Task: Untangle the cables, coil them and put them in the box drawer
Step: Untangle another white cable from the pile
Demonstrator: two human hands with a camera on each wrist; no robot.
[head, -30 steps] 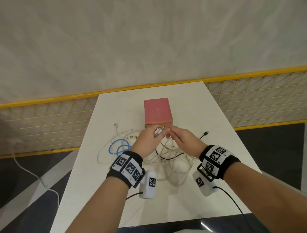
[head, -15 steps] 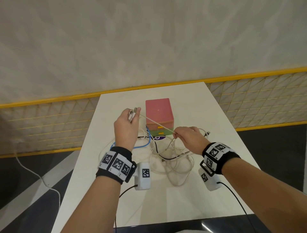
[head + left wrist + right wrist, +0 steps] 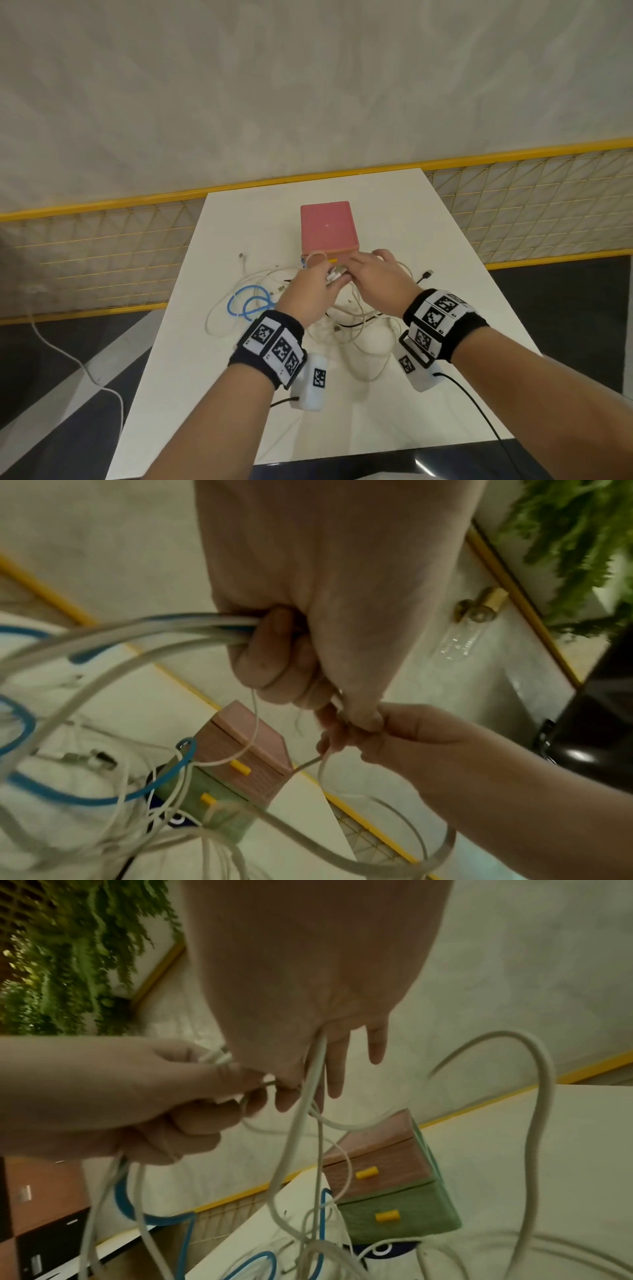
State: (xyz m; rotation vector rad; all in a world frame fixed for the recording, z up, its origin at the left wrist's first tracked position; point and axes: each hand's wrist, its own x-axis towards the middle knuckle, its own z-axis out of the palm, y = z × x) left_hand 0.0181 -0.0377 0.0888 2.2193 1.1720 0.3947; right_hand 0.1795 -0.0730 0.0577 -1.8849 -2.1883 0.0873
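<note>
Head view
Surface [image 3: 428, 219]: white, long, running toward 12 o'clock.
Box [image 3: 327, 224]: pink top, at 12 o'clock from both hands, drawers facing the person.
Cables [image 3: 363, 329]: a white tangle spread on the surface under and at 6 o'clock of the hands; one black cable [image 3: 424, 276] leads off toward 3 o'clock.
Blue cable [image 3: 248, 303]: looped on the surface at 9 o'clock of the left hand.
Left hand [image 3: 310, 294]: fingers curled round white cable, connectors showing at its fingertips.
Right hand [image 3: 380, 284]: touching the left hand just in front of the box, back of the hand up.

Left wrist view
Left hand [image 3: 308, 631]: fist closed on a bundle of white strands and the blue cable [image 3: 103, 796], which leave it toward 9 o'clock.
Right hand [image 3: 383, 737]: at 5 o'clock, pinching a thin white cable.
Box [image 3: 246, 753]: pink drawer above a green drawer, each with a yellow handle, both pushed in.

Right wrist view
Right hand [image 3: 315, 1010]: thumb and forefinger pinch white cable, the other fingers straight.
Left hand [image 3: 130, 1099]: at 9 o'clock, curled round several strands.
Box [image 3: 387, 1183]: at 5 o'clock, cables hanging in front of it.
</note>
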